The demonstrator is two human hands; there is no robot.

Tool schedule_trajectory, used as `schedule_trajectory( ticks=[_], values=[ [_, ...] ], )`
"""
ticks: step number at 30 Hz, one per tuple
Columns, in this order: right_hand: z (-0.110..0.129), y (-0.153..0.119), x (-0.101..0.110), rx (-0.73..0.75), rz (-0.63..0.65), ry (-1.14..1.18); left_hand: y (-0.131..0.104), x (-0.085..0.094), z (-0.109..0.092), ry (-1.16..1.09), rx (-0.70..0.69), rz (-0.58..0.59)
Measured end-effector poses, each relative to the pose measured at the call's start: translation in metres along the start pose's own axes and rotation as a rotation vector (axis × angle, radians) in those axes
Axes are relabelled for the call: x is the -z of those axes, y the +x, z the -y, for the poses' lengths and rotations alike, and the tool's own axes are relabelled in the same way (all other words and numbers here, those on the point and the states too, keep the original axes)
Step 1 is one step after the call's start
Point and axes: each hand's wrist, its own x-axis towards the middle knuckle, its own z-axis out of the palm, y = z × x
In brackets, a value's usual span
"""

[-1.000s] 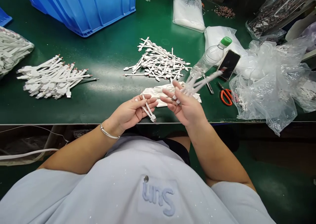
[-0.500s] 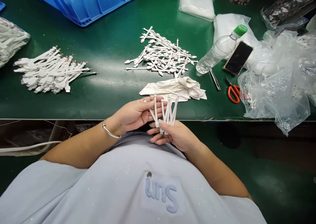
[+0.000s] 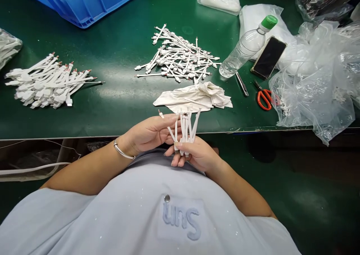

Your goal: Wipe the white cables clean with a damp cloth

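My right hand grips a small fan of short white cables by their lower plug ends, thumb across the front. Their thin upper tips point toward the table. My left hand is beside the fan, its fingers behind the upper cables and its thumb crossing one slanted cable, whose tip sticks out above the thumb. The left fingertips are partly hidden by the cables. Just beyond the hands lies a crumpled off-white cloth. Behind it is a loose pile of white cables.
Another pile of white cables lies at left, below a blue bin. On the right are a water bottle, a phone, a metal pen-like tool, orange-handled cutters and clear plastic bags. The table edge runs beneath my wrists.
The cables in my hands have come closer together into a tighter fan, and the left thumb has shifted over the slanted cable. The whole view has moved slightly.
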Motion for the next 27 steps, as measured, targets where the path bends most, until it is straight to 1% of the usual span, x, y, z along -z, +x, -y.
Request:
schedule_trajectory(
  ticks=[2, 4, 6, 8, 11, 15, 18, 21, 27],
  values=[
    [-0.002, 0.002, 0.000, -0.025, 0.049, 0.029, 0.001, -0.002, 0.004, 0.095, 0.042, -0.006],
    [-0.004, 0.003, 0.000, -0.046, 0.106, 0.050, 0.001, -0.004, 0.007, 0.144, 0.066, -0.057],
    [-0.005, 0.003, 0.001, -0.048, 0.116, 0.064, 0.001, -0.006, 0.009, 0.162, 0.046, -0.116],
    [-0.006, 0.002, 0.001, -0.031, 0.081, 0.056, 0.000, -0.009, 0.010, 0.169, 0.014, -0.144],
    [-0.008, 0.000, 0.001, 0.016, 0.009, 0.031, -0.001, -0.011, 0.011, 0.153, -0.014, -0.131],
    [-0.011, -0.003, 0.002, 0.050, -0.045, 0.042, 0.000, -0.010, 0.010, 0.051, -0.027, -0.144],
    [-0.012, -0.004, 0.002, 0.062, -0.043, 0.038, 0.001, -0.009, 0.008, -0.005, -0.042, -0.217],
    [-0.012, -0.004, 0.003, 0.108, -0.072, 0.007, 0.002, -0.007, 0.006, -0.022, -0.074, -0.278],
    [-0.013, -0.002, 0.007, 0.159, -0.149, -0.102, 0.003, -0.007, 0.003, -0.006, -0.051, -0.267]
  ],
)
